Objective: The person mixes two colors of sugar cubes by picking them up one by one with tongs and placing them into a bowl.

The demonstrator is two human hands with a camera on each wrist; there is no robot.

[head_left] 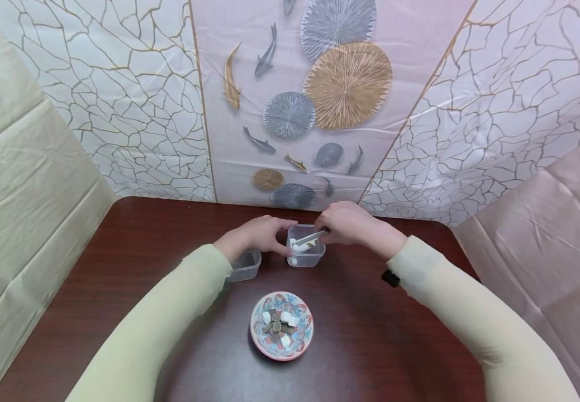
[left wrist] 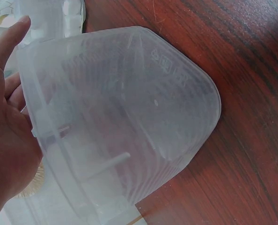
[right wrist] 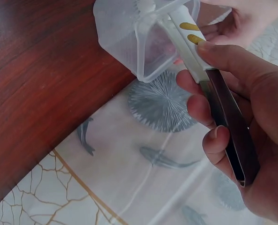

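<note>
Head view: fish-and-disc printed backdrop (head_left: 159, 67) behind a reddish-brown wood-look surface (head_left: 380, 346). Left hand (head_left: 260, 234) spans the left side of a clear plastic container (head_left: 311, 261), thumb near, fingers far, apparently steadying it. Right hand (head_left: 347, 223) grips tongs (right wrist: 230, 119) by the dark handle, its fingers curled firmly round; tips reach into that container. Cannot tell whether the tips hold anything. Patterned shallow bowl (head_left: 302, 312) on the near part of the surface. Second clear container (head_left: 243, 273) beneath the left forearm side, just left of the first. Smallest: white cubes (head_left: 293, 245) inside the first container; brown cubes (head_left: 277, 326) and more white pieces in the bowl.

Handling, by judgement: container light and thin-walled, apt to slide, best held across opposite rims. Tongs stiff, springy, best squeezed mid-handle. White cubes probably light, perhaps crumbly; pinch gently across flat faces.
</note>
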